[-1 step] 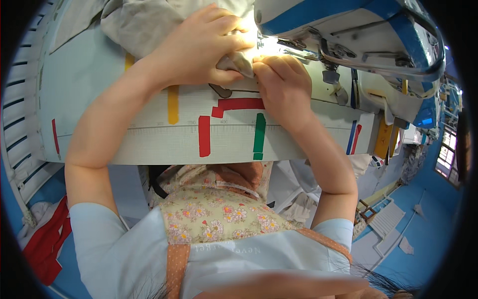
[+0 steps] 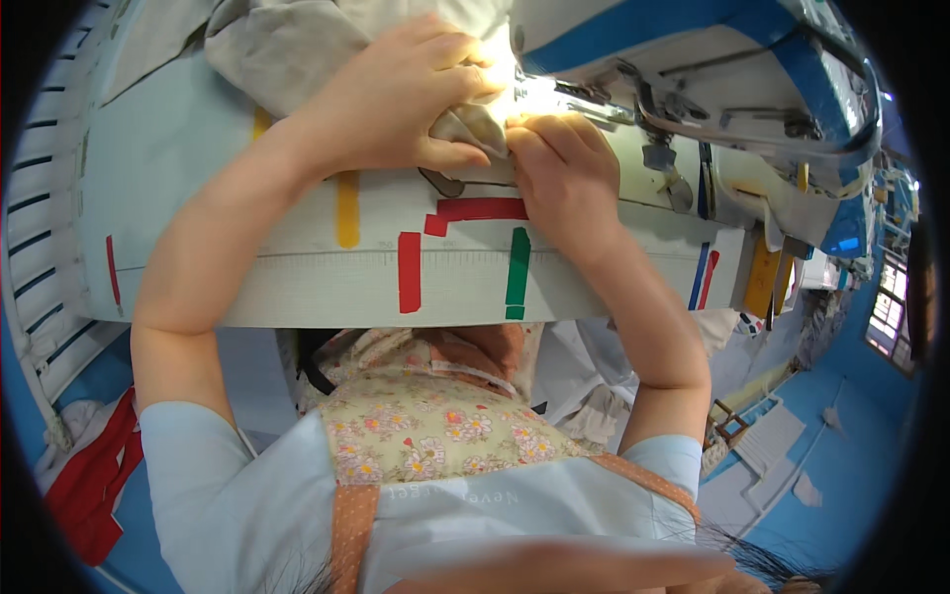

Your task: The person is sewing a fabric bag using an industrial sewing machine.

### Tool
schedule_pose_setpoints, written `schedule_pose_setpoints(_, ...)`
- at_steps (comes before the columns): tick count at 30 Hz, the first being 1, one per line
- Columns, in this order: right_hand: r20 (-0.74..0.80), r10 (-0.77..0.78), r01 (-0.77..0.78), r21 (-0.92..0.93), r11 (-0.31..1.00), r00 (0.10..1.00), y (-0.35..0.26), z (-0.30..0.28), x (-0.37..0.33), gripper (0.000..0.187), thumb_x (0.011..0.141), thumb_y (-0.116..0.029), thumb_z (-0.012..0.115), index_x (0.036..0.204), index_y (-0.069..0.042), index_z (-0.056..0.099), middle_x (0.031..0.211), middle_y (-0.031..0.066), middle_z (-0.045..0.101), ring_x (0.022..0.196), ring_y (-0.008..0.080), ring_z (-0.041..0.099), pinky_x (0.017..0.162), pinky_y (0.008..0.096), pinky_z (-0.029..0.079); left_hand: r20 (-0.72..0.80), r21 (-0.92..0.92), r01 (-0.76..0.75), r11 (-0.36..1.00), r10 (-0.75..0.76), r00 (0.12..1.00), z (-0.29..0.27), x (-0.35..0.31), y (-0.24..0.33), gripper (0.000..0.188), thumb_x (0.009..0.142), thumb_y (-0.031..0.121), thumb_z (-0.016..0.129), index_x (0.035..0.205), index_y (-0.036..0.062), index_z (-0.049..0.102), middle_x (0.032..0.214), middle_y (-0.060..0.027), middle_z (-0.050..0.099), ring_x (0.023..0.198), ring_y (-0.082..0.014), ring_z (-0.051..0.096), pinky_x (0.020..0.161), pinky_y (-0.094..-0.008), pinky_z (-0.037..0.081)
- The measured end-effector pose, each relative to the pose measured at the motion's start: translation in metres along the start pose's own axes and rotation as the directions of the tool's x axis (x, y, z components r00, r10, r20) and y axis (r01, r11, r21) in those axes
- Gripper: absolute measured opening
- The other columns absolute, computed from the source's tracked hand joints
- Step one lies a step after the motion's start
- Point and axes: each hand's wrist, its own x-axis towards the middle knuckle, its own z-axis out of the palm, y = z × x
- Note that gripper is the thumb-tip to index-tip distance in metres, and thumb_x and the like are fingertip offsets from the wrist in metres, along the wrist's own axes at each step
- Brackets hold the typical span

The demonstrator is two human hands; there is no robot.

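Two hands work one grey cloth (image 2: 297, 40) beside the sewing machine (image 2: 712, 69). The left hand (image 2: 396, 94) curls closed over the cloth; the right hand (image 2: 559, 173) pinches its edge. Three red tape strips (image 2: 410, 272) lie below.

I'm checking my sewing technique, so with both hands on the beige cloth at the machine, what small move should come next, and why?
Probably ease the beige cloth a little further under the sewing machine. The left hand presses it flat and the right hand pinches its folded edge right at the lit needle area, so it looks lined up.
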Motion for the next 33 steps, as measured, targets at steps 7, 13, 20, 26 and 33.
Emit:
schedule_pose_setpoints(7,-0.036,-0.047,0.049,0.063,0.997,0.998,0.001,0.001,-0.001,0.024,0.075,-0.001,0.069,0.097,-0.010,0.065,0.103,0.0032,0.062,0.095,0.0273,0.060,0.086,0.0402,0.049,-0.213,0.261,0.066,0.963,-0.010,0.977,-0.072,-0.033,-0.040,0.042,0.079,0.011,0.079,0.119,0.0055,0.067,0.106,-0.0127,0.067,0.100,-0.0347,0.061,0.095,-0.0440,0.049)
schedule_pose_setpoints(13,0.037,0.134,-0.139,0.290,0.947,0.990,-0.015,-0.007,0.000,0.032,0.077,-0.007,0.073,0.109,-0.008,0.069,0.102,0.0081,0.068,0.101,0.0310,0.062,0.091,0.0438,0.045,-0.306,0.186,0.246,0.951,-0.182,0.934,-0.072,-0.092,-0.051,0.018,0.080,0.000,0.074,0.095,0.0039,0.065,0.095,-0.0100,0.066,0.095,-0.0321,0.061,0.086,-0.0404,0.050)
schedule_pose_setpoints(20,0.038,0.150,-0.155,0.219,0.963,0.988,-0.040,-0.016,0.021,0.032,0.082,-0.023,0.079,0.106,-0.006,0.069,0.097,0.0113,0.072,0.092,0.0304,0.067,0.087,0.0437,0.046,-0.333,0.262,-0.007,0.965,0.097,0.938,-0.071,-0.137,0.021,0.022,0.070,-0.001,0.074,0.089,0.0071,0.066,0.090,-0.0077,0.064,0.086,-0.0323,0.062,0.081,-0.0421,0.051)
schedule_pose_setpoints(26,0.094,0.132,-0.150,0.212,0.966,0.987,-0.073,-0.010,0.051,0.033,0.079,-0.026,0.081,0.101,-0.003,0.069,0.094,0.0124,0.069,0.088,0.0298,0.068,0.076,0.0404,0.051,-0.208,0.159,0.098,0.982,-0.064,0.976,-0.059,-0.156,0.068,0.018,0.070,0.001,0.072,0.086,0.0075,0.067,0.088,-0.0054,0.061,0.086,-0.0266,0.061,0.077,-0.0383,0.050)
schedule_pose_setpoints(33,0.019,-0.101,0.102,-0.264,0.959,0.995,-0.100,0.034,0.072,0.018,0.075,-0.018,0.073,0.086,-0.005,0.068,0.087,0.0076,0.061,0.090,0.0279,0.063,0.075,0.0407,0.052,-0.219,0.179,0.154,0.972,-0.114,0.969,-0.042,-0.152,0.097,0.018,0.074,0.004,0.072,0.091,0.0071,0.070,0.094,-0.0061,0.062,0.092,-0.0273,0.062,0.083,-0.0411,0.050)
